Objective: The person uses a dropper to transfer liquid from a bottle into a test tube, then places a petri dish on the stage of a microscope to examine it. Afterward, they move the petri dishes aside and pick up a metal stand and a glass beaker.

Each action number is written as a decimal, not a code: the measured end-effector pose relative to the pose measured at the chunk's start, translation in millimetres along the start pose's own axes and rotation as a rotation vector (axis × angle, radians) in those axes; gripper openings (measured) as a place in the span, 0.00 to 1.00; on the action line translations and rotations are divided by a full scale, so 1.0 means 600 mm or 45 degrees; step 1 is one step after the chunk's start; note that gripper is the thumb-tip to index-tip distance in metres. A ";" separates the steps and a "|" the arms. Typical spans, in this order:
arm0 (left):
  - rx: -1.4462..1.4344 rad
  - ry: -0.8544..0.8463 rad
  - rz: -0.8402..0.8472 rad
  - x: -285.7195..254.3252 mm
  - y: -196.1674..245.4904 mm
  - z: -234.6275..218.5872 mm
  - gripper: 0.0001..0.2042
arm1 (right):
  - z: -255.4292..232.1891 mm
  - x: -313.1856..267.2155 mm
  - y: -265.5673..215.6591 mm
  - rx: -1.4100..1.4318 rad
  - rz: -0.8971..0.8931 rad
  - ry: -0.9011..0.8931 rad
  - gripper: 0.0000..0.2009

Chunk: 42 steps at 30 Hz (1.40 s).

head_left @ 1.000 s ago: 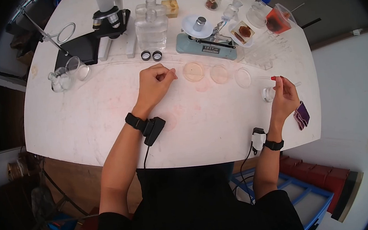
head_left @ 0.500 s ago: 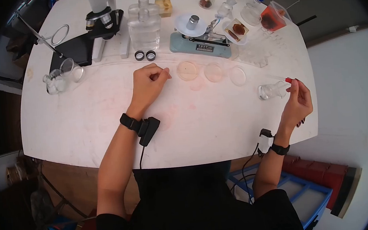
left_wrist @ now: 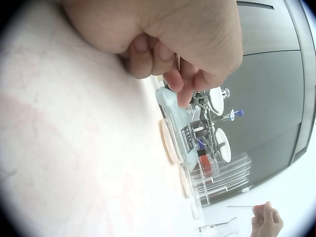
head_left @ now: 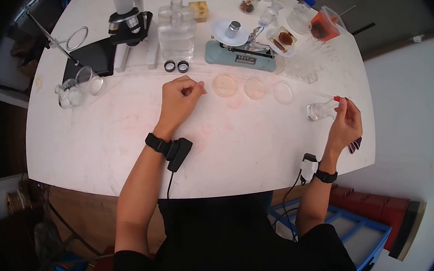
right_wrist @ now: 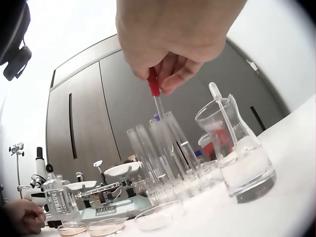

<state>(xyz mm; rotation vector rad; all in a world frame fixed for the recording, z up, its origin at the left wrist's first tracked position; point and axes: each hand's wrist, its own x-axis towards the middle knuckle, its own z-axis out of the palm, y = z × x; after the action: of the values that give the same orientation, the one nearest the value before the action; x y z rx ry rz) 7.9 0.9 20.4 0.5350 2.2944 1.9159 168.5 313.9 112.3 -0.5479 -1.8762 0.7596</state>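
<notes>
My right hand point(head_left: 345, 124) pinches a glass dropper by its red rubber bulb point(right_wrist: 154, 83). The dropper's thin tube slants down in the right wrist view, where several test tubes point(right_wrist: 143, 153) overlap it. Beside this hand stands a glass beaker point(right_wrist: 247, 173) with clear liquid and a glass rod leaning inside. My left hand point(head_left: 180, 100) rests on the table with loosely curled fingers and no object showing in them. Just right of it lie three round petri dishes in a row: a first dish point(head_left: 224, 86), a second point(head_left: 255, 88) and a clearer third point(head_left: 282, 92).
Behind the dishes stands a teal balance scale point(head_left: 241, 58). Clear bottles point(head_left: 177, 41), two small black rings point(head_left: 176, 66) and a microscope point(head_left: 127, 19) stand at the back left. A dark purple cloth point(head_left: 354, 145) lies partly behind the right hand.
My right hand has drawn the dropper from over the beaker towards the right and nearer my body, then slightly back left. The left hand stays put while the head view shifts a little.
</notes>
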 end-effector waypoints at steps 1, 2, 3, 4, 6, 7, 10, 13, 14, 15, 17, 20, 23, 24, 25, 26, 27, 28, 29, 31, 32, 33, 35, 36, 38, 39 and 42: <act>0.020 -0.025 -0.023 0.000 0.002 -0.001 0.09 | -0.019 0.012 -0.001 -0.038 -0.015 0.063 0.07; 0.020 -0.024 -0.026 -0.001 0.001 -0.001 0.09 | -0.037 0.022 -0.004 -0.075 -0.030 0.126 0.07; 0.024 -0.029 -0.018 0.000 0.000 -0.001 0.09 | -0.050 0.028 -0.012 -0.105 0.020 0.162 0.07; 0.029 -0.034 -0.009 0.000 -0.001 -0.001 0.09 | -0.061 0.033 -0.020 -0.134 0.071 0.199 0.08; 0.030 -0.033 -0.017 0.000 0.001 -0.002 0.09 | -0.076 0.034 -0.018 -0.102 0.086 0.186 0.08; 0.029 -0.034 -0.022 0.000 0.002 -0.001 0.09 | -0.084 0.032 -0.008 -0.126 0.133 0.144 0.09; 0.020 -0.027 -0.034 0.000 -0.001 0.001 0.09 | -0.086 0.027 0.029 -0.143 0.134 0.105 0.09; 0.005 -0.022 -0.025 -0.001 0.001 -0.002 0.09 | -0.080 0.024 0.024 -0.096 0.097 0.144 0.08; 0.011 -0.024 -0.025 -0.003 0.003 -0.003 0.09 | -0.079 0.024 0.013 -0.068 0.100 0.182 0.09; 0.018 -0.012 -0.010 -0.003 0.005 -0.003 0.09 | -0.079 0.029 0.003 -0.066 0.102 0.184 0.09; 0.019 -0.013 0.010 -0.005 0.007 -0.002 0.09 | -0.085 0.037 -0.014 -0.105 0.052 0.267 0.09; 0.039 -0.042 -0.003 -0.001 -0.002 0.000 0.09 | -0.091 0.042 -0.017 -0.168 0.119 0.151 0.08; -0.016 -0.029 -0.035 0.000 -0.007 0.004 0.10 | -0.092 0.041 0.008 -0.149 0.115 0.084 0.07; 0.005 -0.038 -0.037 0.000 -0.004 0.001 0.10 | -0.091 0.039 0.017 -0.138 0.097 0.031 0.07; 0.030 -0.045 -0.041 -0.002 -0.002 -0.003 0.10 | -0.092 0.039 0.027 -0.165 0.151 -0.025 0.08; 0.042 -0.041 -0.043 -0.002 -0.002 -0.002 0.10 | -0.094 0.040 0.034 -0.154 0.158 -0.028 0.08; -0.010 0.014 -0.003 -0.001 -0.004 0.003 0.08 | -0.090 0.041 0.043 -0.187 0.150 -0.134 0.08; -0.056 0.071 0.038 -0.001 -0.007 0.004 0.06 | -0.082 0.039 0.048 -0.213 0.143 -0.242 0.09; -0.022 0.085 0.038 -0.001 -0.007 0.002 0.06 | -0.076 0.036 0.048 -0.279 0.134 -0.283 0.09; -0.238 0.052 -0.098 -0.001 -0.004 -0.002 0.04 | -0.068 0.032 0.049 -0.396 0.058 -0.368 0.09; -0.202 0.068 -0.098 0.000 0.002 -0.003 0.04 | -0.065 0.030 0.054 -0.444 0.038 -0.379 0.10; -0.311 0.105 -0.063 0.002 0.007 -0.001 0.04 | -0.061 0.025 0.056 -0.405 0.004 -0.365 0.10; -0.405 0.148 0.035 0.006 0.019 -0.018 0.10 | -0.059 0.018 0.059 -0.323 -0.028 -0.339 0.13; -0.380 0.150 0.036 0.009 0.028 -0.032 0.10 | -0.059 0.014 0.058 -0.300 -0.020 -0.315 0.14; -0.541 0.417 0.082 0.019 0.049 -0.059 0.12 | -0.069 0.006 0.067 -0.341 -0.018 -0.246 0.15; -0.519 0.484 0.071 0.025 0.061 -0.080 0.14 | -0.072 0.003 0.069 -0.334 -0.006 -0.240 0.15; -0.442 0.691 0.223 0.053 0.084 -0.141 0.16 | -0.089 -0.009 0.078 -0.237 0.111 -0.172 0.15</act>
<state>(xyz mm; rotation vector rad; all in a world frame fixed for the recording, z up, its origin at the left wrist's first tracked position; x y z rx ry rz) -37.3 -60.2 90.9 0.1924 2.1455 2.7515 221.1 357.2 91.5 -0.7143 -2.0731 0.6972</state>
